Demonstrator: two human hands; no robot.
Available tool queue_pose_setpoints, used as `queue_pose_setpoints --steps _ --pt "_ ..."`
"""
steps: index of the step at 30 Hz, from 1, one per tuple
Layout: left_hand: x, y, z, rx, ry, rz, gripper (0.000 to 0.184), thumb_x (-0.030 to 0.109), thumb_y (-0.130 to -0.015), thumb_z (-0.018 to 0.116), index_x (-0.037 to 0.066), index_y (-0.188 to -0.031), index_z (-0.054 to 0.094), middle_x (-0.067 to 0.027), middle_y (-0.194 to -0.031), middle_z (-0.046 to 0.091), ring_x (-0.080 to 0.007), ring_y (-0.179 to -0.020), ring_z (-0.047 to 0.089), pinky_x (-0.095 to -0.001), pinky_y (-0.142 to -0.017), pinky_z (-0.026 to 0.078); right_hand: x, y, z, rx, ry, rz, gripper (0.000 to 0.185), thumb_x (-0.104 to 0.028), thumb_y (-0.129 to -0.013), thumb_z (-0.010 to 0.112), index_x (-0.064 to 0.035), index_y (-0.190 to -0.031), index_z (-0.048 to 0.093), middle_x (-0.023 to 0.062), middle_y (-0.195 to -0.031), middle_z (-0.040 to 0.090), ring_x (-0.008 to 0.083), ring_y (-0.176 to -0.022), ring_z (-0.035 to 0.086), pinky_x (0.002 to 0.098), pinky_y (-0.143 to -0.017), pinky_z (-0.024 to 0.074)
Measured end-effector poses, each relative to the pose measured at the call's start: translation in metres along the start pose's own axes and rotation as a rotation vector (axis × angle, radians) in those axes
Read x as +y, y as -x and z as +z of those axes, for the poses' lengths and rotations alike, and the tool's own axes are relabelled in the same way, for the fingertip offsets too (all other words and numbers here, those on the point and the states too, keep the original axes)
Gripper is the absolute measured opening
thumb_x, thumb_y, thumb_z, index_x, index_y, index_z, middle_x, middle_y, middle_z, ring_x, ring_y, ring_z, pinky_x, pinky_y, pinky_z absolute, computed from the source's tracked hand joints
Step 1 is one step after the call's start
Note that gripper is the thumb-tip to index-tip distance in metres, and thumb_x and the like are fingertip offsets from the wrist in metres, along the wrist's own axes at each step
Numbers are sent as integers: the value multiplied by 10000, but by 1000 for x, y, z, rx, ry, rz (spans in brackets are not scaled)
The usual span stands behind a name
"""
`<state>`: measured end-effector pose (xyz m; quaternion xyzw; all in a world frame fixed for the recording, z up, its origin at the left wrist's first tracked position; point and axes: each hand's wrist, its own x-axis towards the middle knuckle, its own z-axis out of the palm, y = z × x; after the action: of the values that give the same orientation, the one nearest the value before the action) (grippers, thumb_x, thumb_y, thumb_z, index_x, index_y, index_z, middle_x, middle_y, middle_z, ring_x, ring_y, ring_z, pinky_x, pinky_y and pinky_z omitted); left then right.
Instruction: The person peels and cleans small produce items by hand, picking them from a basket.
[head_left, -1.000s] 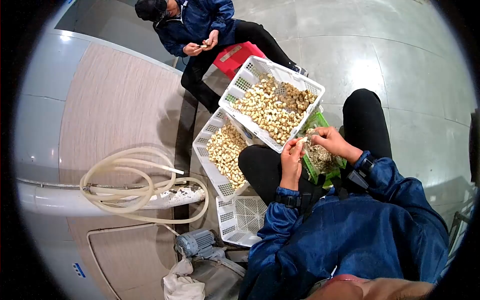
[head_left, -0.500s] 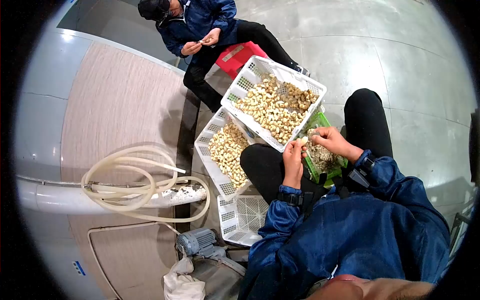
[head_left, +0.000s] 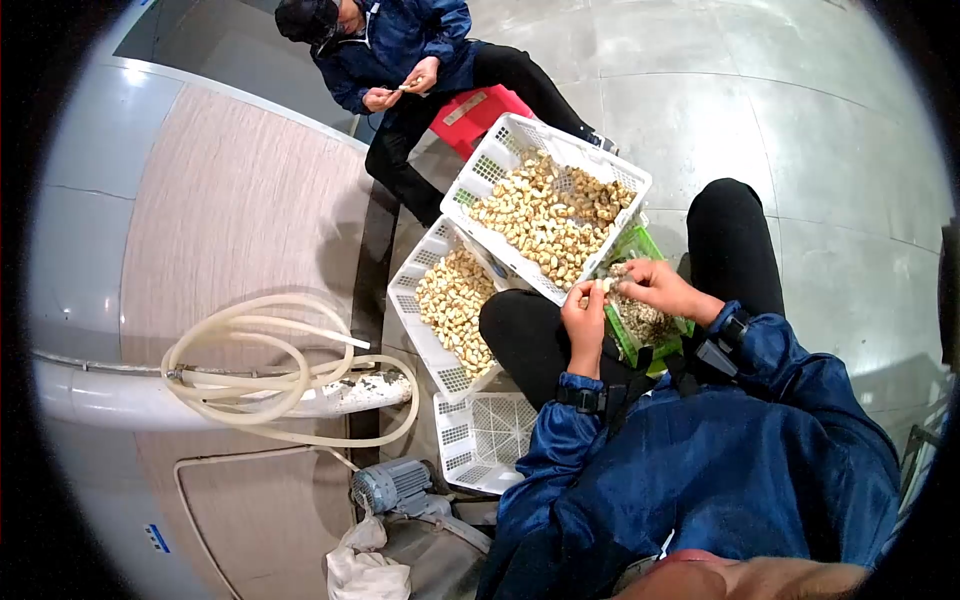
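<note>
My left hand (head_left: pixel 583 322) is pinching a pale mushroom (head_left: pixel 607 285) beside my right hand (head_left: pixel 655 287), whose grip I cannot read. Both are hovering over the green basket (head_left: pixel 638 239), probably for catching trimmings (head_left: pixel 646 320); the white crate (head_left: pixel 598 166) is sitting within reach.

Pinching a small pale piece (head_left: pixel 606 285) in the fingertips of the left hand (head_left: pixel 583 322), with the right hand (head_left: pixel 660 287) right beside it, over a green basket (head_left: pixel 648 240) of crumbly scraps. Sitting near a large white crate (head_left: pixel 468 212) of cream and brown pieces, with a second crate (head_left: pixel 407 300) of similar pieces partly behind it and a third crate (head_left: pixel 503 428) beyond. Facing a person (head_left: pixel 405 45) on a red stool (head_left: pixel 468 120), near a coiled hose (head_left: pixel 296 388) over a white pipe (head_left: pixel 105 400).
</note>
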<state>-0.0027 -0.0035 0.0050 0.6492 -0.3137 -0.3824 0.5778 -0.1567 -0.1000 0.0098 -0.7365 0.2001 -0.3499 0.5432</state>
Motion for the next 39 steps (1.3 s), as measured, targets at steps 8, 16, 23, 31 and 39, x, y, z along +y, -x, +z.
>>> queue_pose_setpoints --steps 8,16,23,31,39 --pt "4 1 0 0 197 -166 266 282 -972 585 20 -1009 614 -21 -815 610 -64 -652 518 -219 -525 391 8 2 -1 60 -263 389 261 -178 -927 579 46 -809 641 21 -711 623 76 -667 545 267 -615 451" --pt "-1 0 -3 -45 545 -438 251 316 -991 548 67 -996 570 -15 -754 552 -102 -621 521 -225 -499 385 -14 -1 -6 -72 6 80 270 -148 -874 645 55 -705 586 125 -835 629 202 -697 579 338 -625 449" --pt "3 2 -4 -138 552 -485 239 299 -986 561 61 -992 581 -6 -725 559 -91 -591 522 -224 -482 380 -2 3 -3 -63 -248 367 258 -151 -913 607 38 -737 591 39 -672 572 85 -635 496 287 -580 406" --pt "2 2 -5 -125 438 -446 235 306 -986 560 72 -979 579 5 -729 553 -91 -598 521 -210 -484 368 12 4 4 -61 -293 302 270 -210 -917 604 -23 -737 677 -25 -632 594 55 -568 482 258 -556 391" --pt "0 -18 -31 -44 925 -536 241 328 -998 526 88 -978 540 -9 -798 556 -105 -633 509 -235 -461 368 35 7 -1 48 -219 496 305 -224 -915 610 16 -735 665 16 -674 649 72 -608 559 268 -590 455"
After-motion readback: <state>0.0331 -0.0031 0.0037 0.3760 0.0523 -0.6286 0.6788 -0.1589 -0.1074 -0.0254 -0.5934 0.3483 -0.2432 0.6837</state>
